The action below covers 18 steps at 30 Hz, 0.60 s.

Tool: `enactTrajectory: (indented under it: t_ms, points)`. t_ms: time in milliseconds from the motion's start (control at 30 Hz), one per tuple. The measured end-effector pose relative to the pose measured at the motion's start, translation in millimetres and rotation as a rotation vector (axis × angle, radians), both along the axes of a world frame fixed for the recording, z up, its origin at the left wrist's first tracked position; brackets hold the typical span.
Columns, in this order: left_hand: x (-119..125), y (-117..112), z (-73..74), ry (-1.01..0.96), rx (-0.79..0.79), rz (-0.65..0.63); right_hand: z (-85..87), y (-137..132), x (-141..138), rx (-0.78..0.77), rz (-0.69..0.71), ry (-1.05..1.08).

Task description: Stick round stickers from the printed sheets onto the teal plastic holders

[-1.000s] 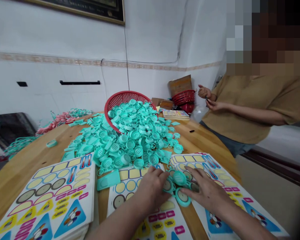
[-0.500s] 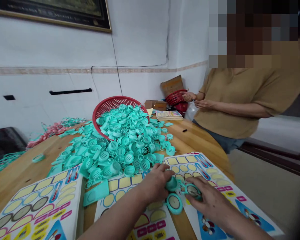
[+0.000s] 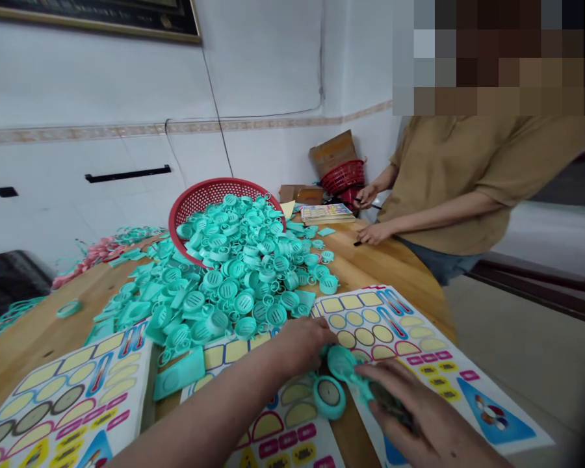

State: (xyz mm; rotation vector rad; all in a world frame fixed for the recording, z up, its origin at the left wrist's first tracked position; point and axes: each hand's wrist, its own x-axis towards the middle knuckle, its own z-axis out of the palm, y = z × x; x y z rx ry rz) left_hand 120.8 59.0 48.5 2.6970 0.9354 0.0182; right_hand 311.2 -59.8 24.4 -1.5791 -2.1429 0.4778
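My left hand (image 3: 306, 344) reaches over the middle sticker sheet (image 3: 253, 416), fingers curled down; what they grip is hidden. A teal round plastic cup (image 3: 341, 363) lies against its fingertips. Just below sits a teal round piece with a dial sticker (image 3: 329, 394), face up near the sheet's edge. My right hand (image 3: 414, 406) is closed around another teal round piece with a dark dial (image 3: 390, 404), partly covered and blurred. Under that hand lies the right sticker sheet (image 3: 433, 331).
A tipped red basket (image 3: 175, 218) spills a heap of teal plastic parts (image 3: 244, 286). A sticker stack (image 3: 68, 403) lies at left, another stack (image 3: 326, 213) at the back. Across the wooden table (image 3: 390, 273), a person in a brown shirt (image 3: 458, 182) holds small dark items.
My right hand has moved down toward me with the dial piece. My left hand has curled more, and the cup shows beside it. The other person's hands have separated and lowered toward the table.
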Motion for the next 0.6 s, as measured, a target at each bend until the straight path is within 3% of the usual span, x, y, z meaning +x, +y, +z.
enactTrajectory:
  t_ms: [100,233,400,600]
  points:
    - [-0.6,2.6,-3.4,-0.037,-0.014,-0.052,4.7,-1.3,-24.9,-0.076,0.043,-0.034]
    - [-5.8,6.5,-7.0,-0.111,-0.005,-0.077,-1.1,8.0,-49.1,-0.226,0.039,-0.088]
    - [-14.5,11.2,-0.9,-0.239,0.033,-0.032,-12.1,13.4,-58.5,-0.256,0.050,-0.089]
    - [-6.2,5.2,12.0,-0.264,-0.014,-0.178,-11.0,14.7,-63.4,-0.316,0.119,-0.116]
